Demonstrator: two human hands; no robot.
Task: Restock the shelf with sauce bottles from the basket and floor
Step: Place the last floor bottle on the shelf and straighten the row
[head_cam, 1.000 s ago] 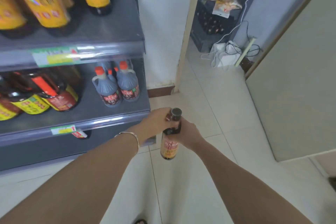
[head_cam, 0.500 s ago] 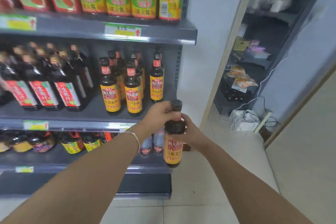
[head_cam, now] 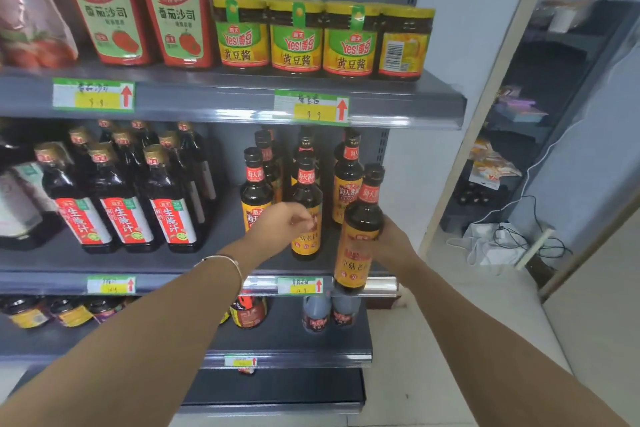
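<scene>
Shelving: right hand (head_cam: 394,241) grips bottle (head_cam: 360,229) at shelf's (head_cam: 207,263) right front edge; left hand (head_cam: 280,227) curled, hold unclear. Next: stand it beside row (head_cam: 306,184).

Ketchup bottles (head_cam: 114,10) read "mini", jars (head_cam: 296,42) "Yes! 黄豆酱", dark bottles (head_cam: 173,215) "生腌汁", the held bottle (head_cam: 360,239) "海天".

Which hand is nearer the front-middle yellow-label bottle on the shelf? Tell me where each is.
Left. The left hand is in front of the label of the shelved bottle; the right hand is off to its right, gripping another bottle at the shelf edge.
</scene>
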